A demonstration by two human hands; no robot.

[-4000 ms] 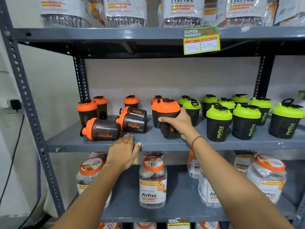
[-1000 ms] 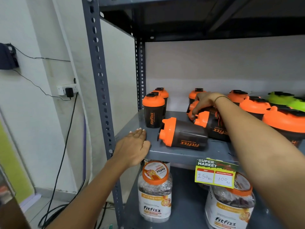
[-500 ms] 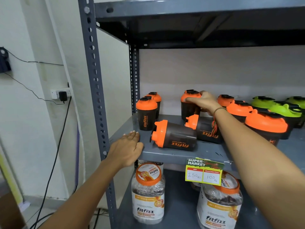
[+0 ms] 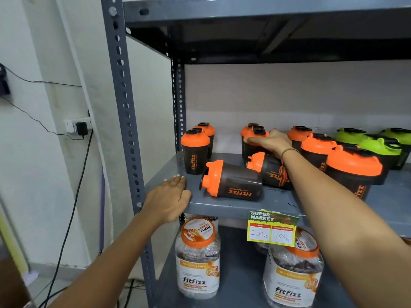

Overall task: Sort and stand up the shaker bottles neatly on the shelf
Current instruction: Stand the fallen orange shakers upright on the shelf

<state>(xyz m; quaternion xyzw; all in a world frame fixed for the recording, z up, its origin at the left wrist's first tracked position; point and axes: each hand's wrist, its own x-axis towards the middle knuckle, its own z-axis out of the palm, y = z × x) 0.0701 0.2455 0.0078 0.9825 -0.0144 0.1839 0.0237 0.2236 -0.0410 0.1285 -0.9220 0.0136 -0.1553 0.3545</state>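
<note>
Two orange-lidded shaker bottles lie on their sides on the grey shelf [image 4: 233, 206]: the near fallen bottle [image 4: 231, 182] points its lid left, close to the front edge, and the far fallen bottle [image 4: 266, 168] lies just behind it to the right, partly covered by the right forearm. Far back on the left, two upright orange bottles [image 4: 195, 150] stand one behind the other beside the rear post. The right hand [image 4: 272, 141] reaches to the back of the shelf and rests over the lid of an upright orange bottle [image 4: 253, 138], fingers laid across its top; whether they actually clasp it I cannot tell. Another orange lid shows just behind that one. The left hand [image 4: 171, 197] lies flat and relaxed on the near left corner of the shelf, holding nothing, just left of the near fallen bottle without touching it. More upright orange bottles [image 4: 353, 167] stand to the right, and green-lidded bottles [image 4: 378, 144] further right at the back. A yellow price tag [image 4: 272, 228] hangs on the shelf's front edge. Below stand clear jars [image 4: 198, 261] with orange lids.
</note>
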